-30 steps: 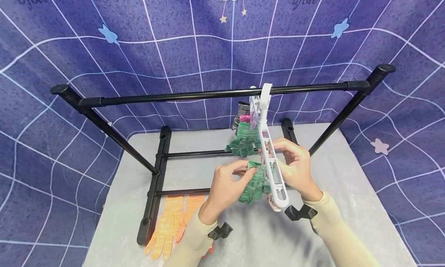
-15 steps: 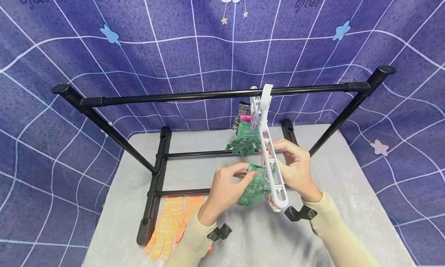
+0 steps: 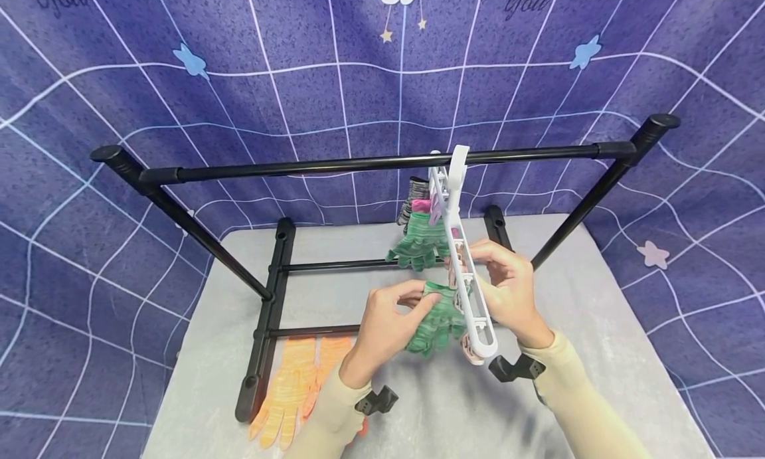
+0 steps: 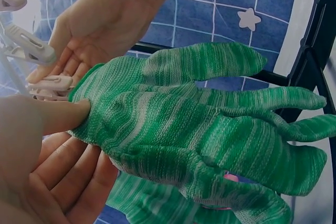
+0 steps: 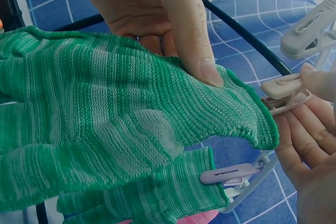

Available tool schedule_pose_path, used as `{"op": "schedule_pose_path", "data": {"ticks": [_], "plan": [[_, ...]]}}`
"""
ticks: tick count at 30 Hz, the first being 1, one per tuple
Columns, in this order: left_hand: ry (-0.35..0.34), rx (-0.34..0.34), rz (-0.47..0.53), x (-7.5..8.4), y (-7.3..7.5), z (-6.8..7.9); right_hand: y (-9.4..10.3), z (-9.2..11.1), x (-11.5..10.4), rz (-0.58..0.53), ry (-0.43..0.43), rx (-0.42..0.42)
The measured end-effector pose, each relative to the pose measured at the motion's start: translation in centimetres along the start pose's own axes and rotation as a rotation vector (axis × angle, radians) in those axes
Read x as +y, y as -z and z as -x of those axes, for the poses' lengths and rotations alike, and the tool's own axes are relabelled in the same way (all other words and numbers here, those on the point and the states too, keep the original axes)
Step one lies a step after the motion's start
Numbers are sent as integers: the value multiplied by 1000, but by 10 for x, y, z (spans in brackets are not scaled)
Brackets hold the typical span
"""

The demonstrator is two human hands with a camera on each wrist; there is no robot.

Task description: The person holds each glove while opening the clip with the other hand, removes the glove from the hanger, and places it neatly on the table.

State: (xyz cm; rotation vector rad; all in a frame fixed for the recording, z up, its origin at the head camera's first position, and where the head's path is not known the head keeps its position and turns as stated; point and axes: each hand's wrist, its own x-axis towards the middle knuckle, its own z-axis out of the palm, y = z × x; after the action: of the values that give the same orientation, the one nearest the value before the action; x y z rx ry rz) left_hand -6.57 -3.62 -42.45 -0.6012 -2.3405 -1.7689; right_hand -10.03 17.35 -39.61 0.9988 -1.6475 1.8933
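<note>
A green-and-grey striped knit glove is pinched at its cuff by my left hand, thumb on top and fingers beneath. My right hand holds a pale pink clothes clip on the white clip hanger, thumb pressing its upper arm. In the right wrist view the glove's cuff edge meets the clip's mouth; whether fabric lies inside it I cannot tell. Another green glove hangs behind, caught by a lilac clip. The hanger hides part of my right fingers in the head view.
The hanger hooks over a black rack's top bar. A pink item and a dark grey knit item hang farther back. Orange gloves lie on the grey tabletop at front left, near the rack's foot.
The held glove has dipped slightly and its fingers have swung a little under my left hand. My right hand stays at the clip, almost still.
</note>
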Motion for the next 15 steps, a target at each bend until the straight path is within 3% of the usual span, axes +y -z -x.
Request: {"op": "schedule_pose_path", "data": {"ticks": [15], "plan": [[6, -7, -12, -2, 3, 3, 0, -3, -2, 6, -1, -1]]}}
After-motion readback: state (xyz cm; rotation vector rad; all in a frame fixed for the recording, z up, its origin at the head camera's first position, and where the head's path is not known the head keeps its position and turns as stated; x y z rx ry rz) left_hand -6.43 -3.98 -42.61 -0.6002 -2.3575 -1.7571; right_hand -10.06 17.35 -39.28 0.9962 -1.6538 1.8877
